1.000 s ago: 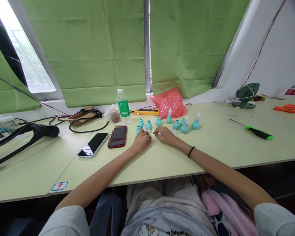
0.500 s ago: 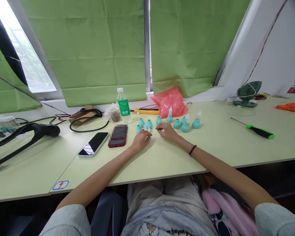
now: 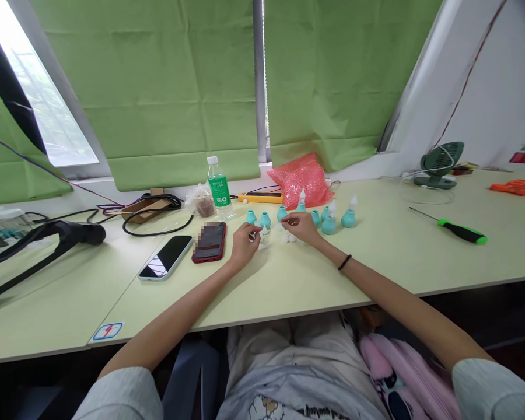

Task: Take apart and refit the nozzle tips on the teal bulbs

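My left hand (image 3: 244,244) is over the table, fingers bent into a pinch; whatever they grip is too small to make out. Beside its fingertips lie small white pieces (image 3: 265,230). With thumb and fingers together, my right hand (image 3: 304,227) hovers near a teal bulb (image 3: 282,213); I cannot tell what is in its pinch. A few white bits (image 3: 289,238) rest below it. Two more teal bulbs (image 3: 265,220) stand beyond my left hand. To the right, several teal bulbs (image 3: 328,225) stand upright, some topped with a clear-white pointed nozzle (image 3: 353,202).
Two phones (image 3: 166,258) lie left of my hands, and a water bottle (image 3: 220,189) stands behind them. Pink bubble wrap (image 3: 301,179) is at the back. A screwdriver (image 3: 461,230) and a small green fan (image 3: 440,165) are to the right, a black frame (image 3: 48,233) far left.
My left hand has lifted slightly and shifted left, its fingers curling in. The right hand has moved a little up and right, and white bits beneath it now show.
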Motion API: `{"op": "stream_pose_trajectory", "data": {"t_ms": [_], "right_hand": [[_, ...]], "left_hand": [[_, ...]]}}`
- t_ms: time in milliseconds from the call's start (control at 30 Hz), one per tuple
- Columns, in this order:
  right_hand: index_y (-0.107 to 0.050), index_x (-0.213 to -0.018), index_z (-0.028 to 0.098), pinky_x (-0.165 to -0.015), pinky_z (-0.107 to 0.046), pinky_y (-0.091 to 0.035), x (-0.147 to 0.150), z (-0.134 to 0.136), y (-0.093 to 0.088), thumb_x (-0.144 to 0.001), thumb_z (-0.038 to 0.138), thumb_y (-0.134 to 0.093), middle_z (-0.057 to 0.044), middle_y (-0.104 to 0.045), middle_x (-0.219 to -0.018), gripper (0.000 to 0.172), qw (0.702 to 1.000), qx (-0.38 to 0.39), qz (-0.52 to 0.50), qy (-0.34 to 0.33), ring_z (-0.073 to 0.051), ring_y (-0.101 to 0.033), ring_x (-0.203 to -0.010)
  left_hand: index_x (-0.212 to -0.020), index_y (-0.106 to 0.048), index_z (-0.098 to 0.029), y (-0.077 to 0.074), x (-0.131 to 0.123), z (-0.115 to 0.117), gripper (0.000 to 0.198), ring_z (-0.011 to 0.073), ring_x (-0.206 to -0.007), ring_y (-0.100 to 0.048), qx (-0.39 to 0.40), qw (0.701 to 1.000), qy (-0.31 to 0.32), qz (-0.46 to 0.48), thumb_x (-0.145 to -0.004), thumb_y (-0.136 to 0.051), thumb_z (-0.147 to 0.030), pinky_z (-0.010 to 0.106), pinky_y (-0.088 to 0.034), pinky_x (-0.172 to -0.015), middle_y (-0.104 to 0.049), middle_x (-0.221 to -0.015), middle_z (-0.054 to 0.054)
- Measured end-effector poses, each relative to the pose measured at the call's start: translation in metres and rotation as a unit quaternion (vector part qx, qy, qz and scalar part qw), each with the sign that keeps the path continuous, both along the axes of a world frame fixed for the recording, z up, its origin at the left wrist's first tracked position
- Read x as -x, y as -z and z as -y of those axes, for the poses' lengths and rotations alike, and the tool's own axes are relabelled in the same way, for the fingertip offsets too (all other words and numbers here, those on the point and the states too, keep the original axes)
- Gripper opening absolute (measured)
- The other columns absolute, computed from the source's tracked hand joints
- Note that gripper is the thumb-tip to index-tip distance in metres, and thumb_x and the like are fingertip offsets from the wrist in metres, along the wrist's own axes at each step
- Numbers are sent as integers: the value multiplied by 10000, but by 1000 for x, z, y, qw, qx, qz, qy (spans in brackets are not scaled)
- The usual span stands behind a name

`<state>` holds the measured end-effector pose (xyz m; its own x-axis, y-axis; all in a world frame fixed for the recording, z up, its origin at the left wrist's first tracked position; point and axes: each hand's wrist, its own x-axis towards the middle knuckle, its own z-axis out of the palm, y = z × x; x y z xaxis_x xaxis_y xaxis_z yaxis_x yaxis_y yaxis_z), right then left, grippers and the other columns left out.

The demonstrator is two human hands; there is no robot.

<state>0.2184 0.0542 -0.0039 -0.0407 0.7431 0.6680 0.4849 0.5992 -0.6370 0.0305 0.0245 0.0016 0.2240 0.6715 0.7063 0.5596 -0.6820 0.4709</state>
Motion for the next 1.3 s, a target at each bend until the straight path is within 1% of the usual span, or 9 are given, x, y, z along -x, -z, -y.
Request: {"op": "stream_pose_trajectory", "data": {"t_ms": [133, 267, 367, 467, 600, 700, 1033, 1167, 1300], "right_hand": [[-616, -651, 132, -523, -220, -481, -6, -5, 0, -605, 178, -516, -46, -625, -676, 119, 999, -19, -5, 29, -134, -574, -595], [-620, -669, 137, -524, -221, -476, -8, -5, 1, -608, 178, -519, -41, -628, -676, 125, 999, -24, 15, 23, -129, -568, -580], [-623, -677, 138, -520, -222, -464, -7, -5, 4, -616, 183, -522, -41, -629, -685, 126, 998, -20, 59, 8, -123, -560, -563], [-625, -682, 135, -542, -225, -449, -4, -2, 8, -628, 168, -513, -42, -625, -676, 129, 993, -26, 119, -5, -121, -552, -570], [-626, -686, 137, -584, -230, -425, 2, 4, 10, -642, 136, -490, -42, -618, -676, 143, 981, -46, 186, -16, -123, -544, -603], [-626, -686, 139, -588, -230, -411, 5, 8, 9, -653, 127, -478, -41, -613, -668, 152, 975, -52, 213, -23, -119, -535, -593], [-619, -695, 144, -598, -231, -401, 7, 11, 7, -668, 130, -482, -35, -603, -666, 140, 971, -65, 230, -26, -118, -528, -607], [-614, -705, 146, -601, -230, -405, 7, 11, 7, -676, 128, -480, -31, -603, -673, 138, 971, -73, 224, -28, -117, -530, -617], [-613, -705, 148, -613, -241, -413, 8, 13, 5, -680, 125, -479, -33, -606, -683, 138, 974, -83, 208, -31, -119, -535, -624]], "left_hand": [[-740, -561, -138, -1, 1, -2, 126, 82, -584, -506, 12, 998, -23, 65, -681, -453, -164, 192, -443, -545, -575, -751, 31], [-717, -540, -141, 0, 3, -5, 111, 93, -610, -520, 29, 995, -36, 89, -690, -456, -208, 195, -442, -551, -584, -717, 22], [-726, -547, -143, -1, 5, -7, 111, 105, -622, -522, 33, 998, -46, 31, -684, -464, -203, 207, -435, -564, -585, -698, 21], [-807, -573, -159, -1, 6, -7, 172, 140, -701, -518, 13, 994, -63, -91, -683, -454, -163, 243, -422, -619, -598, -728, 28], [-846, -597, -184, -1, 6, -5, 234, 194, -859, -476, 21, 969, -86, -229, -701, -420, -136, 265, -407, -639, -609, -815, 46], [-806, -611, -190, -1, 7, -5, 221, 207, -893, -461, 48, 952, -84, -290, -703, -422, -141, 257, -402, -600, -593, -861, 56], [-834, -542, -207, -1, 8, -7, 226, 196, -866, -472, 59, 923, -81, -371, -701, -395, -99, 259, -387, -572, -541, -880, 49], [-909, -471, -220, -2, 5, -3, 253, 202, -899, -441, 45, 935, -97, -339, -673, -458, -129, 249, -389, -544, -522, -903, 44], [-867, -479, -206, -5, 3, 1, 228, 204, -881, -440, 9, 949, -117, -293, -654, -471, -125, 255, -400, -550, -506, -890, 50]]}}
